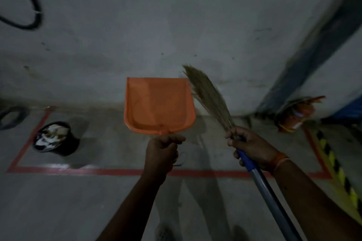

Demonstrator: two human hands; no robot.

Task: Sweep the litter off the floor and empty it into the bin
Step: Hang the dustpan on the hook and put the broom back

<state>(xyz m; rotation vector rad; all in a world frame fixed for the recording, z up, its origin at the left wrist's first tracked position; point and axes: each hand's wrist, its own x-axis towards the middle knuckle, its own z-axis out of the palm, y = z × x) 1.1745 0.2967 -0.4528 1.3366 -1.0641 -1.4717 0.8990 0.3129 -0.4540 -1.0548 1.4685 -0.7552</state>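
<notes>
**Pan looks empty, bin holds litter — emptying step seems about done**

With both tools lifted off the floor, this reads as the tail of the job or a gap between sweeps. Left hand (163, 147) has its fingers curled tight round the short handle of the orange dustpan (159, 103), held up with its open face to the camera; nothing shows in the pan. Right hand (248, 146) has its fingers clamped round the broom (210, 96) where the straw meets the blue-and-grey handle, straw pointing up and away, just beside the dustpan's right edge; can't tell if they touch.

Black bin (56, 139) stands on the floor well to the left, inside the red tape line (117, 172), back-left corner of that marked area. It holds pale crumpled litter. No loose litter is plain on the floor (117, 201), but the frame is dark and blurred, so small bits could be missed.

Next move, as a guess: if more litter remains, lower the pan edge flat to the floor and bring the straw down behind it; if not, set the tools down.

Around: grey wall behind, black hose (29, 15) looped upper left, a dark ring on the floor at far left, red extinguisher (295, 117) lying at the wall's foot on the right, yellow-black hazard stripe (337, 164) along the right floor edge. Nothing blocks the way to the bin.
</notes>
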